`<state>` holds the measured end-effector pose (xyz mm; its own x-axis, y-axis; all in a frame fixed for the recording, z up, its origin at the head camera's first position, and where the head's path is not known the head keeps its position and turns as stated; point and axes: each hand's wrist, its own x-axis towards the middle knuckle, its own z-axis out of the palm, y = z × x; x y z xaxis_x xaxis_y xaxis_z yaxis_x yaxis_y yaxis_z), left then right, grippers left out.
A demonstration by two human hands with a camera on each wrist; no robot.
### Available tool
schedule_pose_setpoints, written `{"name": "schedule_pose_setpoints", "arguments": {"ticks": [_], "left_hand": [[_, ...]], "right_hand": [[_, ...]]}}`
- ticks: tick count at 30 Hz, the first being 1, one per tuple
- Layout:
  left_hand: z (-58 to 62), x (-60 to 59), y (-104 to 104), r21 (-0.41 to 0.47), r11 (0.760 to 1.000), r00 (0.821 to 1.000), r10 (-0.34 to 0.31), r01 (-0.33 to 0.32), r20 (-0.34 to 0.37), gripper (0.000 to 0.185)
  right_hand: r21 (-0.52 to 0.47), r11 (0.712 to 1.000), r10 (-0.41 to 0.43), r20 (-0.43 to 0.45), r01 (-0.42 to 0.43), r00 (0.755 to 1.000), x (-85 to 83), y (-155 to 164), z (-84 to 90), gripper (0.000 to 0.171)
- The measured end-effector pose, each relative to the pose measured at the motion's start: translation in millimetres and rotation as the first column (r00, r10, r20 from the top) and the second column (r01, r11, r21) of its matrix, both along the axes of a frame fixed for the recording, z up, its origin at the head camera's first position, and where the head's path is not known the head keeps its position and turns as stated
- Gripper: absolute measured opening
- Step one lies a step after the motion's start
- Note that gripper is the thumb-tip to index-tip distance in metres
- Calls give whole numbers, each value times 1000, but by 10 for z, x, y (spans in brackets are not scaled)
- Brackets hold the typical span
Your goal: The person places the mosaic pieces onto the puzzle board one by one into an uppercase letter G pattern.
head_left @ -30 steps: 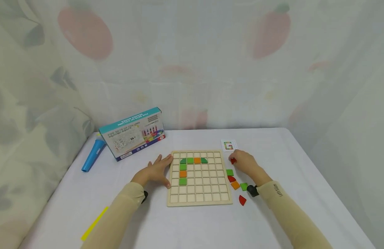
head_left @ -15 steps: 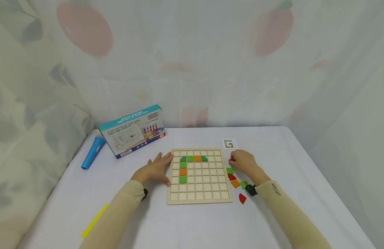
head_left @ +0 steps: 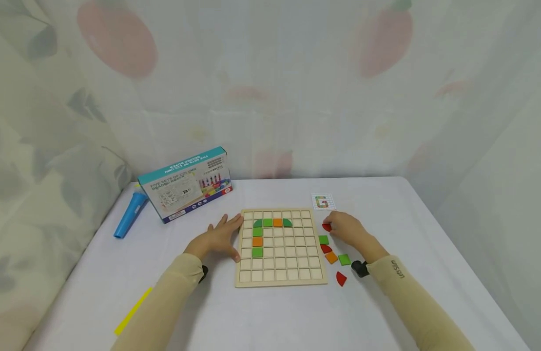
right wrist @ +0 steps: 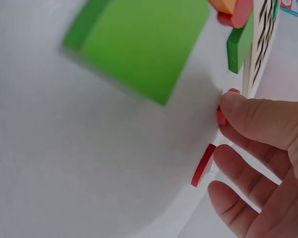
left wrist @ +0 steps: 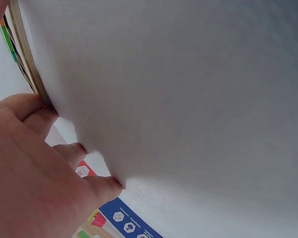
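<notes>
My left hand (head_left: 215,240) lies spread at the left edge of a wooden grid board (head_left: 281,282), thumb and fingertips touching its rim. In the left wrist view its fingers (left wrist: 69,153) reach that edge. Green and orange tiles (head_left: 258,242) fill some squares along the upper row and the left side. Right of the board, my right hand (head_left: 347,229) pinches a small red piece (head_left: 326,227) between thumb and forefinger. The right wrist view shows this red piece (right wrist: 221,117) partly covered by the thumb, and a second red piece (right wrist: 203,165) beside the other fingertips.
Loose pieces lie by the board's right side: a green square (head_left: 323,240), an orange square (head_left: 331,258), another green square (head_left: 344,260) and a red quarter-circle (head_left: 341,278). A pattern card (head_left: 323,201) lies behind. A box (head_left: 185,185) and blue microphone-shaped object (head_left: 131,214) stand back left.
The red piece at my right fingertips shows more of its flat face than half a second ago. My right wrist has shifted slightly right, uncovering a green square. My left hand stays put.
</notes>
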<state>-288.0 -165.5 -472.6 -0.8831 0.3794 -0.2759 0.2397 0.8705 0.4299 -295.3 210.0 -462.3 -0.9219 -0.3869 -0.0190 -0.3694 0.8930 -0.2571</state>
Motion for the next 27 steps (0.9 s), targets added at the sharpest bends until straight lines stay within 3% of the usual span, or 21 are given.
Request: {"name": "schedule_pose_setpoints", "arguments": {"ticks": [9, 14, 21, 27], "left_hand": [[34, 28, 29, -1, 1000, 1000, 0, 0, 0, 125], [26, 28, 20, -2, 1000, 1000, -7, 7, 1, 125], [11, 11, -4, -6, 1000, 1000, -6, 7, 9, 124], [6, -11, 0, -3, 1000, 1000, -15, 15, 23, 124]], "right_hand": [[17, 999, -33, -3, 33, 999, 10, -30, 24, 27], [-41, 998, -41, -42, 39, 998, 70, -126, 94, 28], [-109, 990, 77, -118, -90, 990, 254, -569, 180, 29], [-112, 965, 219, -162, -239, 962, 462, -1028, 168, 24]]}}
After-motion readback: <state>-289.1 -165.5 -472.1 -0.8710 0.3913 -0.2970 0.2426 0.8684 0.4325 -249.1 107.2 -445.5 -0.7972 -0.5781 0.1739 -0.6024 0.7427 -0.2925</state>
